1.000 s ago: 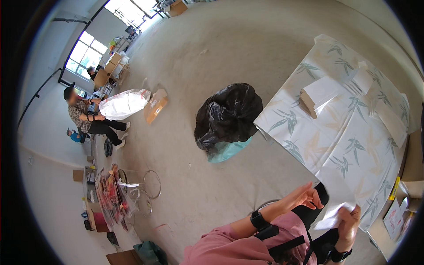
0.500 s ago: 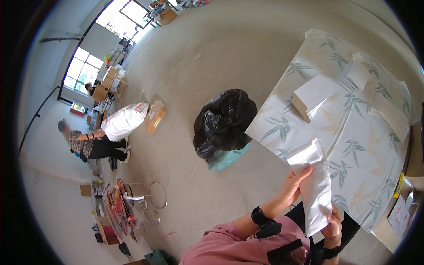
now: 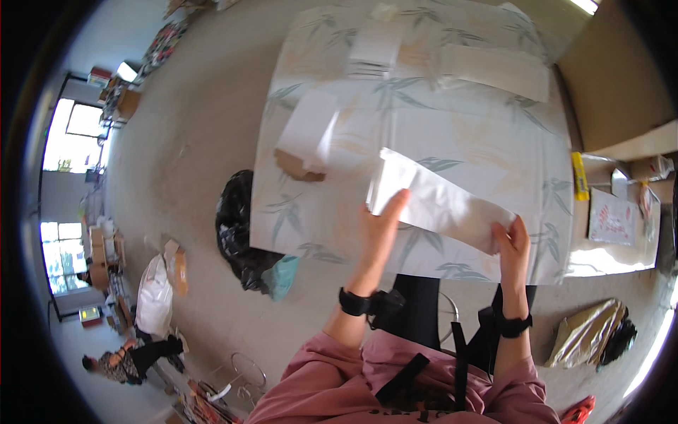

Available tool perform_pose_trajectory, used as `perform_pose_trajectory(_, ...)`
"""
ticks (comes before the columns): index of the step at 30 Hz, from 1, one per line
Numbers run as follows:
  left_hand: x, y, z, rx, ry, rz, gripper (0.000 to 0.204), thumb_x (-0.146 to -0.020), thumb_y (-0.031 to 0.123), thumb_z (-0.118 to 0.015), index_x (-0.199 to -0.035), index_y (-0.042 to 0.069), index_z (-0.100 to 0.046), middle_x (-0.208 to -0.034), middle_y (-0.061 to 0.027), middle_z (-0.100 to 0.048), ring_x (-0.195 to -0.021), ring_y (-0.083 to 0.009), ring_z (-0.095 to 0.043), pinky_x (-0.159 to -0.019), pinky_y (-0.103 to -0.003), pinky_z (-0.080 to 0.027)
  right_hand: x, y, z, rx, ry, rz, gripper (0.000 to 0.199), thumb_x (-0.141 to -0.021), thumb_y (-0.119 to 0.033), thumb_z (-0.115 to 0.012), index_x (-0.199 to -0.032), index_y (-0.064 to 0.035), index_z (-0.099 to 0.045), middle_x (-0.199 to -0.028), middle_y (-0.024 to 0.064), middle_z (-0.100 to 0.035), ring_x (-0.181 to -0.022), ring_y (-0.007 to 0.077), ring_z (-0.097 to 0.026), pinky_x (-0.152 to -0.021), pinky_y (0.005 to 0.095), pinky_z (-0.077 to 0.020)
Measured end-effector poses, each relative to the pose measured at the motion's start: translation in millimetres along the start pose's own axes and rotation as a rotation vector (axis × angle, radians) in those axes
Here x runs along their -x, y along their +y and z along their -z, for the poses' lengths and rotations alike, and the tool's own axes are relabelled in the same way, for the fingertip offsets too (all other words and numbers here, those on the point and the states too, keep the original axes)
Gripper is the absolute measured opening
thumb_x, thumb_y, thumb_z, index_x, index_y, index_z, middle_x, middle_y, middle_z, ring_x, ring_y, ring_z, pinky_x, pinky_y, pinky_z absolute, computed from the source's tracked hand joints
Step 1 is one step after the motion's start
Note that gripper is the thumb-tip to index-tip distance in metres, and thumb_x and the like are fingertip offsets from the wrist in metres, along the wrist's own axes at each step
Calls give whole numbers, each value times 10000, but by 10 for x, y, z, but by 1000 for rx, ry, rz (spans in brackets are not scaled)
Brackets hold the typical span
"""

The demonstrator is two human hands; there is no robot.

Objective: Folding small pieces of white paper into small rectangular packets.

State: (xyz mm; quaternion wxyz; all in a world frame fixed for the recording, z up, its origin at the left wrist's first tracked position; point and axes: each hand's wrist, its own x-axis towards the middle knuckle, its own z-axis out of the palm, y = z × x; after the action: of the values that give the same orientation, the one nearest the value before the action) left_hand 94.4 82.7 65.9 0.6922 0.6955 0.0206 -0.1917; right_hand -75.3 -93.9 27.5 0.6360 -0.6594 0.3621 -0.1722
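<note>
A long, flat, white packet (image 3: pixel 445 205), slightly glossy like a folded bag or sleeve, stretches between my two hands above the near part of the table. My left hand (image 3: pixel 382 220) grips its left end, thumb on top and the other fingers mostly hidden beneath. At the right end, my right hand (image 3: pixel 514 237) pinches the packet's corner. What is inside the packet, if anything, cannot be seen. Past my left hand lies a white stack (image 3: pixel 311 127) with a brown end, blurred. Farther off are a second white stack (image 3: pixel 374 51) and a long pale stack (image 3: pixel 494 73).
The table (image 3: pixel 417 127) has a leaf-patterned cover. Left of it, a black plastic bag (image 3: pixel 236 226) sits on the floor. Cardboard (image 3: pixel 614 67) stands along the right side, near a yellow item (image 3: pixel 580 177). Another person (image 3: pixel 116 364) stands at the far left by a white sack (image 3: pixel 154 300).
My view has swung right, bringing the table in front of me. The packet has turned from nearly upright to lying crosswise over the table, with both hands still on it.
</note>
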Motion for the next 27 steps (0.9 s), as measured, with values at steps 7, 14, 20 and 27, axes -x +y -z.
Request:
perform_pose_trajectory(7, -326, 104, -50, -58, -88, 21, 357, -816, 224, -729, -1056, -24, -637, -940, -92, -659, -766, -146, -651, -588, -268, -544, -471, -302, -39, 14, 41, 92, 211, -913, -29, -536, -1116, 24, -514, -939, 86, -643, -826, 113, -598, -702, 237, -472)
perform_pose_trajectory(14, -892, -124, 216, 59, -55, 59, 329, -853, 141, -682, -1130, 4, -569, -1024, -73, -629, -888, -150, -625, -737, -286, -537, -809, -110, -353, -101, 11, 157, 432, -905, -74, -585, -1300, 2, -427, -1215, 166, -560, -1055, 210, -592, -797, 284, -488)
perform_pose_trajectory(20, -855, -375, 417, 199, -63, 10, 225, -881, 60, -619, -1076, -18, -536, -982, -90, -588, -924, -203, -625, -863, -332, -536, -333, 251, -84, -22, -62, 160, 432, -889, -39, -581, -1294, 1, -436, -1231, 163, -544, -1076, 208, -582, -824, 289, -492)
perform_pose_trajectory(27, -825, -309, 180, 287, -80, 199, 244, -879, 107, -650, -1017, -53, -529, -1013, -172, -607, -974, -290, -651, -858, -331, -551, 9, 271, 169, -208, -97, -118, 236, -909, -14, -531, -1142, 17, -547, -958, 96, -638, -807, 131, -630, -706, 240, -501)
